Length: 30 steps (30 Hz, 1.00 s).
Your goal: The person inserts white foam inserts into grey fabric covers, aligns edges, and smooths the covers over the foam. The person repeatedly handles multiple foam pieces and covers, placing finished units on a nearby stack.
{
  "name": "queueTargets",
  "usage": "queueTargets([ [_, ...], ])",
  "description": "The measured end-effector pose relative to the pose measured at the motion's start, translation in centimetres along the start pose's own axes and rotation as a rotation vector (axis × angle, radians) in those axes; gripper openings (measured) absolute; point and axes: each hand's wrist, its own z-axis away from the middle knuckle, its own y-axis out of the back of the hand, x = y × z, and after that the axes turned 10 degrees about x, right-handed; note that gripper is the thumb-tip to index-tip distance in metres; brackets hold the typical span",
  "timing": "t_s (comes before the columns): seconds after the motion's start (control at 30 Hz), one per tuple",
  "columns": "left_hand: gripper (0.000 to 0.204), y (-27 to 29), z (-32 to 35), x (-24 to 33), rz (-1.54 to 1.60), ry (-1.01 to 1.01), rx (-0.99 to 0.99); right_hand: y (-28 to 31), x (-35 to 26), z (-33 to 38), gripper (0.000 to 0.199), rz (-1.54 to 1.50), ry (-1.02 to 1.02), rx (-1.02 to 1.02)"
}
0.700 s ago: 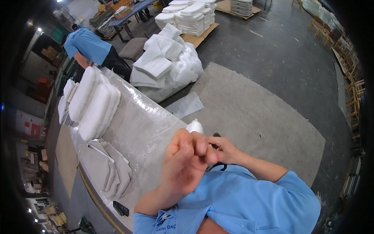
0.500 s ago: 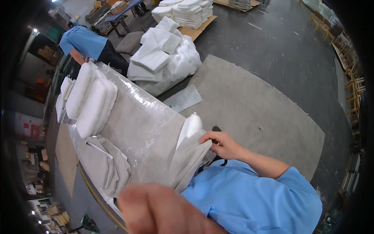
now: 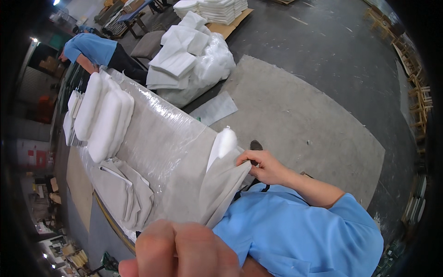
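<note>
A white foam pad (image 3: pixel 223 144) sticks out of a grey fabric cover (image 3: pixel 220 184) that lies over the near end of the plastic-wrapped table (image 3: pixel 157 134). My right hand (image 3: pixel 264 166) pinches the cover's upper edge just below the pad. My left hand (image 3: pixel 184 249) is very close to the camera at the bottom edge and blurred. Its fingers are closed, and the cover's lower end runs taut into them. My blue shirt (image 3: pixel 300 231) fills the lower right.
White foam pads (image 3: pixel 104 117) lie in a row on the table's far end, with folded grey covers (image 3: pixel 122 191) beside them. A clear bag of foam pieces (image 3: pixel 194 60) sits on the floor, stacked foam (image 3: pixel 212 9) behind it. A person in blue (image 3: pixel 90 48) bends at the table's far end.
My two hands were together at the cover. The left hand has pulled down toward the camera with the cover's end, and the pad now shows at the top.
</note>
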Motion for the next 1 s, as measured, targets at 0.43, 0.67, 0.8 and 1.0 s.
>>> queueTargets([
  [0.43,0.027,1.6,-0.2,0.5,-0.082,-0.010,0.005,0.4,-0.4,-0.3,0.025,0.000,-0.032,-0.034],
  [0.67,0.034,9.6,-0.6,0.4,-0.345,-0.150,0.602,0.0,-1.0,-0.4,0.025,-0.008,-0.034,-0.028],
  [0.8,0.034,10.9,-0.6,0.4,-0.394,-0.171,0.723,0.2,-1.2,-0.5,0.022,-0.014,-0.099,-0.054],
  [1.0,0.033,11.2,-0.4,0.4,-0.442,-0.171,0.709,0.1,-1.2,-0.4,0.022,0.009,-0.054,-0.039],
])
